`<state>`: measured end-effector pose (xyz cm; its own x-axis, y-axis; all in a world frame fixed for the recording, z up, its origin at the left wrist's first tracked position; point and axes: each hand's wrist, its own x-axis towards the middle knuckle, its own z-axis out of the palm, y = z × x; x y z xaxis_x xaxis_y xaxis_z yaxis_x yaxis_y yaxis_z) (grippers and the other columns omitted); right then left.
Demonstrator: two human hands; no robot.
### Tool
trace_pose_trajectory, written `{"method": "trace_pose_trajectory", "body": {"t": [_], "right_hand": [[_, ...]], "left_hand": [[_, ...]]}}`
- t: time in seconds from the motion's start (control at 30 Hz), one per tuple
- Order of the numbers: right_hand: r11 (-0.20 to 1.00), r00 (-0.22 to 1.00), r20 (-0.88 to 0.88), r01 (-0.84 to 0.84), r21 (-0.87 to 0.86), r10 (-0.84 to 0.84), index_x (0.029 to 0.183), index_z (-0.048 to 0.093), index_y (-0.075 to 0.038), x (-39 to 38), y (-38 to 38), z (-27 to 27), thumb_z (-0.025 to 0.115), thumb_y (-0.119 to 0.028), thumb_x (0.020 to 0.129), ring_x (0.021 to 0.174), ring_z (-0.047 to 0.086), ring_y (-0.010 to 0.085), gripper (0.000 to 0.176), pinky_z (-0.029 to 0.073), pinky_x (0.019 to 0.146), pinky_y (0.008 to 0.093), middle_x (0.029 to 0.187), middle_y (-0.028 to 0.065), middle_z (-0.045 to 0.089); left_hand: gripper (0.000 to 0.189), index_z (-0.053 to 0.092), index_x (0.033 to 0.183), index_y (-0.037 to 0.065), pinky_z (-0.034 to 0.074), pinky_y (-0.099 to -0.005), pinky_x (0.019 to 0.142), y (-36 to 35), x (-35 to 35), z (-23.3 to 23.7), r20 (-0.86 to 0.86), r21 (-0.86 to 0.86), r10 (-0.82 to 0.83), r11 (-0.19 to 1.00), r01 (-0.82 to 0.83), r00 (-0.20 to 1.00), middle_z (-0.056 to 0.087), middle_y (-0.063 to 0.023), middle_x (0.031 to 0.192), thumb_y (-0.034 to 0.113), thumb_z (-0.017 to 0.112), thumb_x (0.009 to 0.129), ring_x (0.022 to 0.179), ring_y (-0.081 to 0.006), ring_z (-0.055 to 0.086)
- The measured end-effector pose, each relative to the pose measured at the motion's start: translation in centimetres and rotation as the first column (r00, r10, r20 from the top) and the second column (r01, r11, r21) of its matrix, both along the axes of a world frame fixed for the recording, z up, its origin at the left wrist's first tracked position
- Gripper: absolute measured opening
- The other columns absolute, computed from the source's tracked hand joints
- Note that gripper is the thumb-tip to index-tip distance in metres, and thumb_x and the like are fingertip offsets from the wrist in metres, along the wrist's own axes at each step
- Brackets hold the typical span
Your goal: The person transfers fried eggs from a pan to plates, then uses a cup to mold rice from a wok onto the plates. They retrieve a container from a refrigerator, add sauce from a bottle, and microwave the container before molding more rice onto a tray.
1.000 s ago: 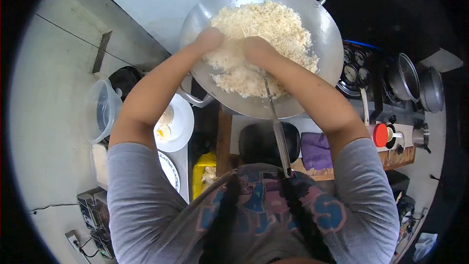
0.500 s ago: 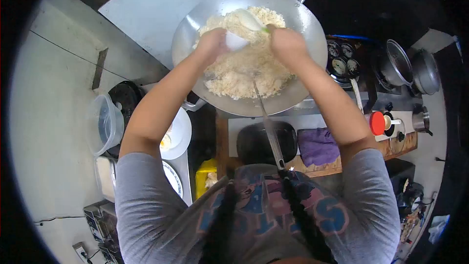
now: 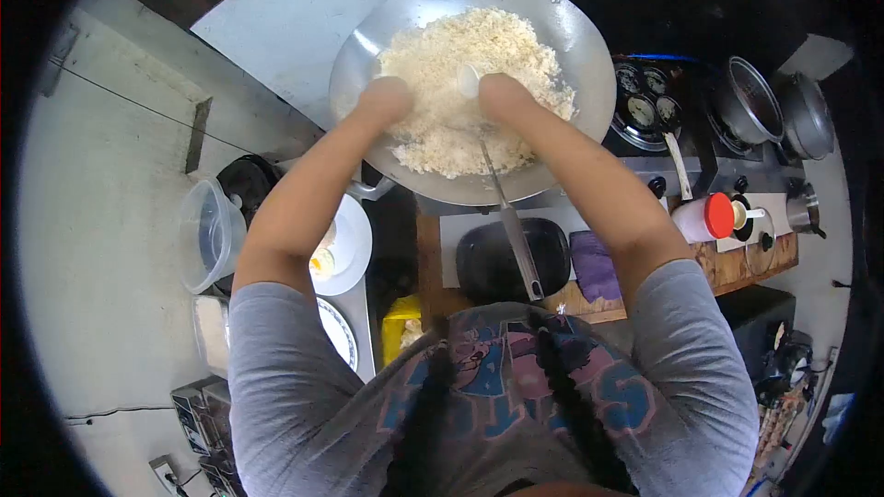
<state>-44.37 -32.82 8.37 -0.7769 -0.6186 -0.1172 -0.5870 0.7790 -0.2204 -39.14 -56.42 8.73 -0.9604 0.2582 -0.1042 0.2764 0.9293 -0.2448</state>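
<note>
A big metal wok (image 3: 585,64) holds a mound of cooked rice (image 3: 493,37), with steam or blur over its middle. My right hand (image 3: 504,97) is closed above the rice; the rounded end of a white scoop (image 3: 469,81) shows beside its fingers. On the rice's left side, my left hand (image 3: 387,99) looks closed, its fingers turned away and whatever they hold hidden. A long-handled metal utensil (image 3: 516,239) leans over the wok's near rim between my arms, its head buried in the rice.
A black tray (image 3: 511,262) and purple cloth (image 3: 594,267) lie near my body. White plates (image 3: 354,244) and a clear plastic tub (image 3: 207,235) are at left. To the right are a molded pan (image 3: 645,101), a red-lidded jar (image 3: 718,216) and a metal strainer (image 3: 750,101).
My right hand has moved left and slightly nearer, with the white scoop's end now close to it. The white thing at my left hand has gone from sight. The camera view shifted slightly.
</note>
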Motion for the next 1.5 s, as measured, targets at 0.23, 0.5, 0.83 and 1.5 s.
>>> {"method": "trace_pose_trajectory", "body": {"t": [0.23, 0.5, 0.83, 1.5], "right_hand": [[0.974, 0.998, 0.057, -0.002, -0.226, 0.015, 0.093, 0.072, -0.002, 5.3, -6.4, 0.0, 0.051, -0.012, 0.086, 0.093, 0.067, 0.0339, 0.025, 0.054, 0.079, 0.0436, 0.099, 0.0182, 0.069], [0.961, 0.979, 0.130, 0.182, -0.211, -0.156, 0.111, 0.061, -0.001, 8.4, -5.6, 4.7, 0.047, -0.015, 0.090, 0.092, 0.067, 0.0353, 0.028, 0.053, 0.080, 0.0445, 0.102, 0.0177, 0.068], [0.777, 0.960, -0.026, 0.210, -0.593, -0.279, 0.119, 0.061, -0.008, 7.3, 9.1, 11.1, 0.043, -0.018, 0.097, 0.096, 0.063, 0.0401, 0.030, 0.050, 0.083, 0.0457, 0.103, 0.0229, 0.066], [0.847, 0.970, 0.199, 0.221, -0.483, -0.140, 0.108, 0.067, -0.002, 12.2, 14.7, 10.8, 0.045, -0.015, 0.094, 0.092, 0.065, 0.0388, 0.030, 0.050, 0.081, 0.0450, 0.097, 0.0257, 0.065]], "left_hand": [[0.017, 0.067, 0.076, 0.000, 0.053, -0.0442, 0.070, 0.5, -3.0, -2.7, 0.091, 0.104, 0.045, 0.993, -0.054, 0.995, 0.066, -0.0204, 0.082, 0.012, 0.055, 0.077, 0.082, -0.0354, 0.066], [0.016, 0.055, 0.087, 0.006, 0.054, -0.0420, 0.063, -2.6, -1.7, -3.6, 0.052, 0.905, 0.193, 0.405, -0.128, 0.980, 0.050, -0.0030, 0.076, 0.021, 0.052, 0.091, 0.070, -0.0187, 0.055], [0.025, 0.038, 0.072, 0.016, 0.040, -0.0296, 0.057, 9.6, 4.4, 6.3, 0.524, 0.594, 0.099, -0.754, -0.280, 0.846, 0.031, 0.0047, 0.063, 0.019, 0.045, 0.097, 0.055, -0.0097, 0.033], [0.015, 0.053, 0.081, 0.005, 0.035, -0.0286, 0.051, 17.9, 5.7, 3.7, 0.468, 0.718, 0.164, -0.643, -0.266, 0.869, 0.050, -0.0036, 0.072, 0.015, 0.049, 0.090, 0.059, -0.0134, 0.042]]}}
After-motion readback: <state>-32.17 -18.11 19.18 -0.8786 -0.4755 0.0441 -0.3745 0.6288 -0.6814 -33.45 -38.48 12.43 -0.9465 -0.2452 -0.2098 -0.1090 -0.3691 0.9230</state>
